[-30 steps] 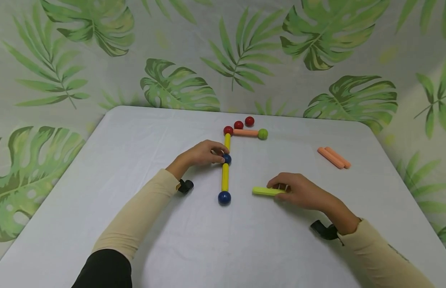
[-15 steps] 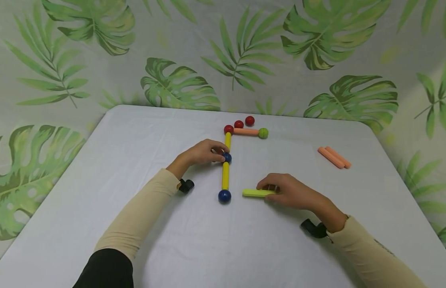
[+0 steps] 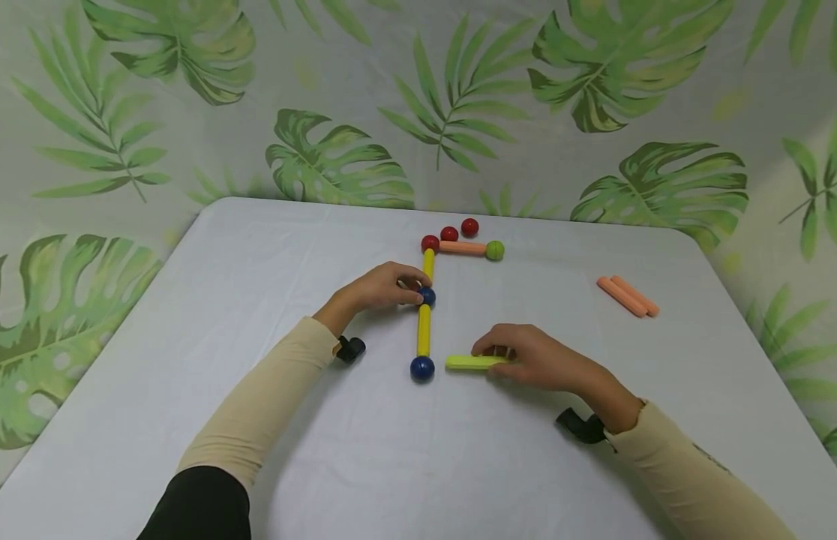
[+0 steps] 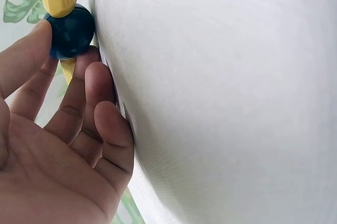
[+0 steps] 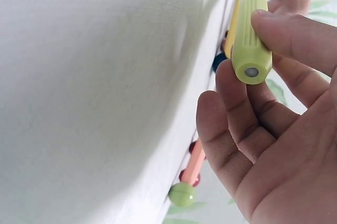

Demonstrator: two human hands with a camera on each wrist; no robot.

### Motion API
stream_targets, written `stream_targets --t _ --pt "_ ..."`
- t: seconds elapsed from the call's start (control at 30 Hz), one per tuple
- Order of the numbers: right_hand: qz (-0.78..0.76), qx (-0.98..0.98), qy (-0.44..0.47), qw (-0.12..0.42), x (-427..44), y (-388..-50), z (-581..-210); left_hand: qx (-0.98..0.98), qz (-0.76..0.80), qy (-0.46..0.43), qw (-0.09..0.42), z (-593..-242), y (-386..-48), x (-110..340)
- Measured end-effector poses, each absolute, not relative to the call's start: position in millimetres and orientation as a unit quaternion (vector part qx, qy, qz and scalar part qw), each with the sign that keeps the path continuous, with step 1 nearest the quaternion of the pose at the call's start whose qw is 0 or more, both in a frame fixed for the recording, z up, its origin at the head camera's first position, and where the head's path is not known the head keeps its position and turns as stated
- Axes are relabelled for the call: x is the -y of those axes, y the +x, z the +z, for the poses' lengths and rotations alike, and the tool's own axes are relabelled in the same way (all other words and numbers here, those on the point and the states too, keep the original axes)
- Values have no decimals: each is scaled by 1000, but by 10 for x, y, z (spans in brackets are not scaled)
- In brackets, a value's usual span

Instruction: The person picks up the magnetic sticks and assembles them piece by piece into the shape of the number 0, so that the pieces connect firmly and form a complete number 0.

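Note:
My left hand (image 3: 383, 286) pinches the middle blue ball (image 3: 428, 297) between thumb and fingers. From that ball one yellow rod (image 3: 424, 330) runs to the near blue ball (image 3: 421, 369), and another yellow rod (image 3: 428, 262) leads to a red ball (image 3: 430, 243). An orange rod (image 3: 462, 248) extends right from there to a green ball (image 3: 495, 250). In my right hand (image 3: 540, 358) a yellow-green rod (image 3: 464, 363) is held crosswise, its free end a short gap right of the near blue ball. The right wrist view shows a round metal spot on the yellow-green rod's other end.
Two loose red balls (image 3: 469, 227) lie behind the orange rod at the back of the white-covered table (image 3: 310, 465). Farther right, two orange rods (image 3: 622, 295) lie side by side. Leaf-printed cloth (image 3: 337, 161) hangs behind the table.
My right hand has moved left with the yellow-green rod, bringing it closer to the near blue ball. My left hand has stayed on the middle blue ball.

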State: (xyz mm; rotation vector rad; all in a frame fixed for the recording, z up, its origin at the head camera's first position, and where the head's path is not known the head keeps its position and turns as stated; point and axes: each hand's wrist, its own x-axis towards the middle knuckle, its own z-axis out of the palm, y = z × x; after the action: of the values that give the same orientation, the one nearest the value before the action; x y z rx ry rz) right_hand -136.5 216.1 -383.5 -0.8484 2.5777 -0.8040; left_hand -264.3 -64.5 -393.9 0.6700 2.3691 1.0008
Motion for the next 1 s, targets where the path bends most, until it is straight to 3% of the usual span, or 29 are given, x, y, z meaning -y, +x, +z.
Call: stream_targets --t 1.0 --pt "-284 -889 -306 189 -2046 -1338 -3881 -863 373 247 235 -3956 -2635 649"
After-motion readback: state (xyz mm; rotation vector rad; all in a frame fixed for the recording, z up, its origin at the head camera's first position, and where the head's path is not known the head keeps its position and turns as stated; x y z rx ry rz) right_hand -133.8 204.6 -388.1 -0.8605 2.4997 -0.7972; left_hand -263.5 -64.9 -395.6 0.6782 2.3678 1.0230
